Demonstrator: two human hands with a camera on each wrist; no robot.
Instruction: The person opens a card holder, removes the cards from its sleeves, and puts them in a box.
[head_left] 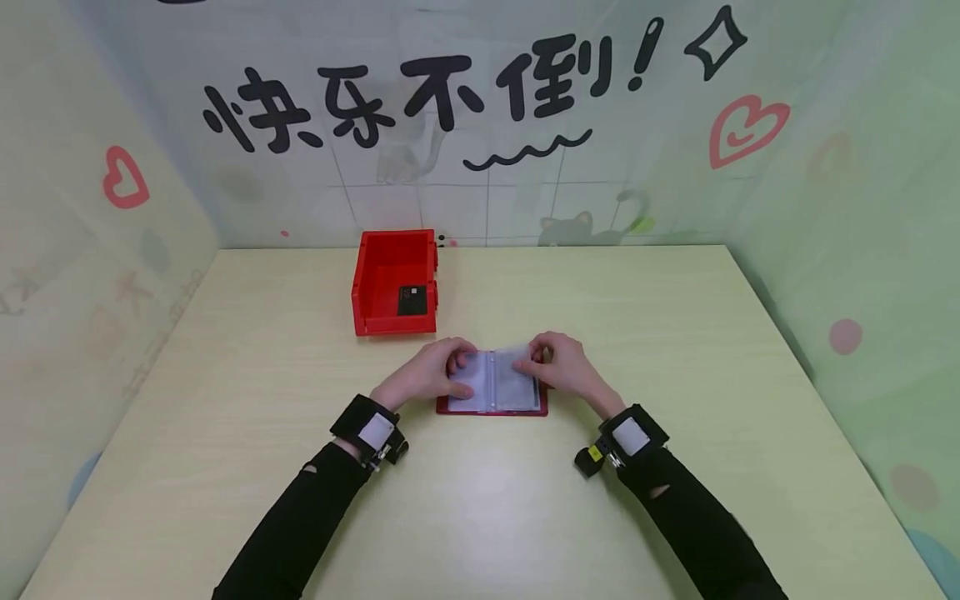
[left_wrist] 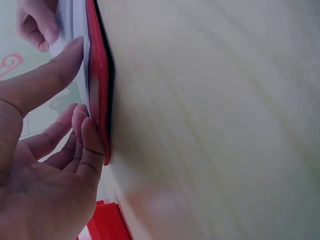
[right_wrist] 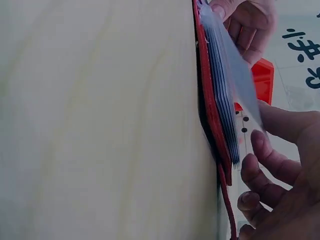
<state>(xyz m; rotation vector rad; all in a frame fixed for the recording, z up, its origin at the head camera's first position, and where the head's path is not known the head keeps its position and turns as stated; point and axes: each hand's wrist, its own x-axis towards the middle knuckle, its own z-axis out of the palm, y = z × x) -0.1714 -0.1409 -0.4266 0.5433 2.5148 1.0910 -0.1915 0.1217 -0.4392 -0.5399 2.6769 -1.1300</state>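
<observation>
My left hand (head_left: pixel 423 375) sits on the left side of the open card holder (head_left: pixel 492 389), thumb laid across the clear sleeve page and the other fingers (left_wrist: pixel 82 135) curled at the outer edge of the red cover, so it's gripping that half & keeping it flat. My right hand (head_left: pixel 558 367) is at the right half, thumb and fingertips pinching one clear sleeve (right_wrist: pixel 235 70) and lifting it a bit off the stack; in the right wrist view that sheet stands away from the rest of the pages.

The holder lies open on the table (head_left: pixel 675 350), just in front of me, center, both hands on it. Behind it & slightly to the left, near the back wall, stands a red bin (head_left: pixel 394 282) w/ a small dark card (head_left: pixel 412 300) lying in its bottom, apart from the holder.

Progress, as I judge it: holder is open and a page is being turned or opened up, so it's early-to-mid. I can't tell whether any sleeve has a card in it; the pages look clear/blank. The dark card is not in my hands.
</observation>
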